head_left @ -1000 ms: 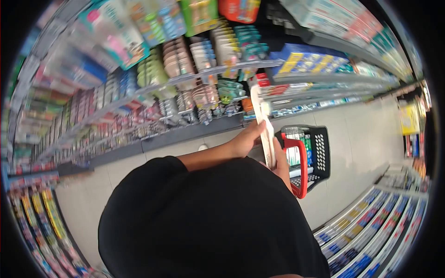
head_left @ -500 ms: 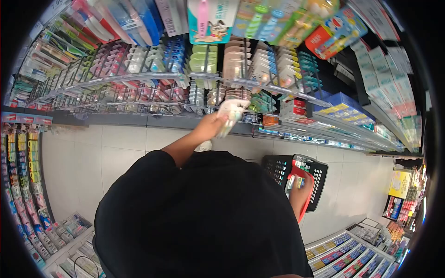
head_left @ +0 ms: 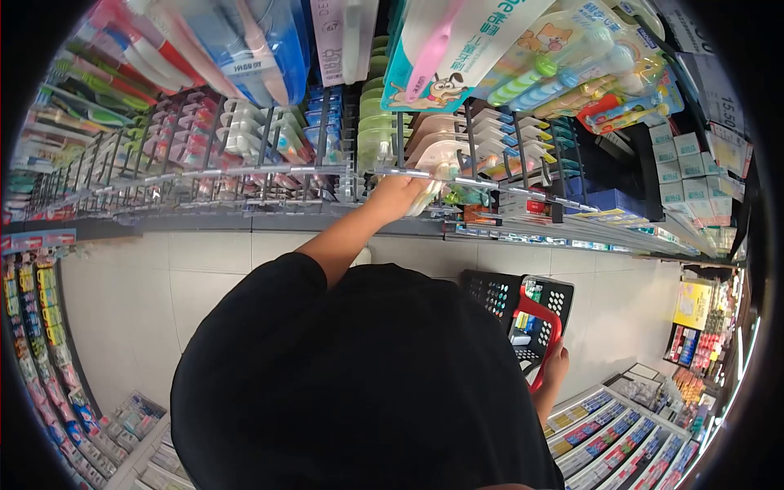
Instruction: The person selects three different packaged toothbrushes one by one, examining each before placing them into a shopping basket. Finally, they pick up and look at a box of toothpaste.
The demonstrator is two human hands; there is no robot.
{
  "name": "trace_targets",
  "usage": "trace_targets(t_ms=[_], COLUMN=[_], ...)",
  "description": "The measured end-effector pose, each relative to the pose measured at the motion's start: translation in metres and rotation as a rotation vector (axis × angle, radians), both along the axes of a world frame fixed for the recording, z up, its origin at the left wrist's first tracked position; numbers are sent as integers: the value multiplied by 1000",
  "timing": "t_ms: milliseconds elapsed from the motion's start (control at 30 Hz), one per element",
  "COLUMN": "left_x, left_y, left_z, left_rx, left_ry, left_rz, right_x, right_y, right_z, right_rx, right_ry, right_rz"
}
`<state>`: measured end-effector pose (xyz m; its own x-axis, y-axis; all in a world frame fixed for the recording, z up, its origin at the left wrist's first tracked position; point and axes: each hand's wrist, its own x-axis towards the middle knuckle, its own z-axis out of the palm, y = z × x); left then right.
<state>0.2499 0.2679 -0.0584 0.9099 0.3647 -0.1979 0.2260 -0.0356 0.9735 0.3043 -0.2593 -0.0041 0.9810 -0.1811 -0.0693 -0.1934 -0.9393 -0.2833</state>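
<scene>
My left hand point(head_left: 397, 198) reaches up to the display rack, its fingers closed on a pale blister-packed toothbrush point(head_left: 425, 198). The pack is at the rack's clear front rail, just below a row of beige and pink packs point(head_left: 435, 139); the rail partly covers it. Light green packs point(head_left: 379, 139) hang to the left of that row. Low on the right, my right hand point(head_left: 556, 367) is closed around the red handle of a black shopping basket point(head_left: 559, 296). Several small packages lie inside the basket, too small to name.
Large toothbrush packs point(head_left: 441, 57) hang along the top of the rack, close to my head. White boxes point(head_left: 686, 163) are stacked on the right. Behind me stand more shelves point(head_left: 612, 433), and a tiled floor point(head_left: 212, 269) runs along the aisle. Another display point(head_left: 41, 310) stands at far left.
My left hand has moved slightly up and right, bringing the toothbrush pack against the rack. The basket's handle has swung outward, with my right hand lower on it. My view has shifted closer to the rack.
</scene>
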Motion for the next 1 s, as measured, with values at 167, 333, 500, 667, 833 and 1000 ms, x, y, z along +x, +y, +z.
trace_targets(t_ms=[167, 333, 500, 667, 833, 1000], left_x=[16, 14, 5, 26, 61, 102], left_y=[-4, -12, -56, -130, -206, -307], left_z=[-11, -41, -51, -41, -1, 62], left_rx=[118, 79, -469, 86, 467, 419], left_ry=[-197, 135, 660, 444, 37, -359], left_rz=[135, 16, -78, -642, -860, -884], right_x=[-13, -9, -8, -1, -5, -5], right_y=[6, 11, 9, -1, 1, -5], right_z=[1, -5, 2, -14, 1, 15], right_rx=[146, 165, 438, 367, 403, 361], right_ry=[66, 119, 161, 217, 270, 247], right_rz=[-86, -88, -164, -215, -140, -10])
